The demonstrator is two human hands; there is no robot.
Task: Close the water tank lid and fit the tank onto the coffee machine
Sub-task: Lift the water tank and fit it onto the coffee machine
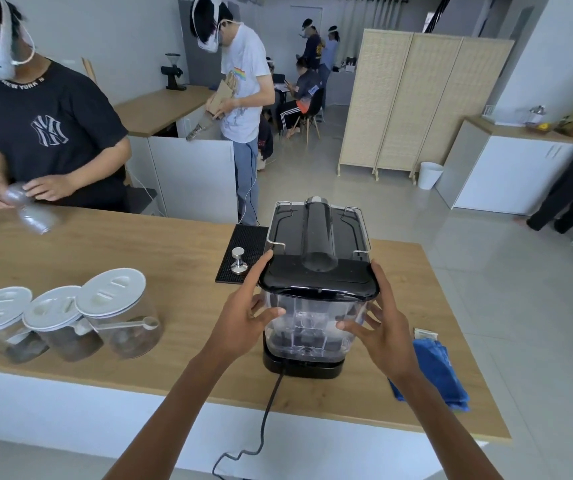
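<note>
- The clear water tank point(311, 323) stands at the back of the black coffee machine point(318, 233), on the side nearest the person.
- Its black lid point(319, 280) lies flat on top of the tank. It looks shut, so I think that part of the job is done.
- The left hand point(243, 317) is on the left side of the tank. Its fingers point(260, 268) are spread wide; some reach up to the lid's edge and the thumb presses on the clear wall.
- The right hand point(387, 327) is on the right side. Its fingers are spread too, some by the lid's corner, the rest flat on the clear wall.
- So both hands hold the tank between them, open and pressing, not curled into fists.
- The tank's bottom sits in the black base point(302, 365) of the machine. I cannot tell if it is pushed all the way down.
- I think the job is almost over. What may be left is one last push down, then letting go.
- The machine stands on a wooden counter point(139, 251), with a blue cloth point(437, 372) just beside it.
</note>
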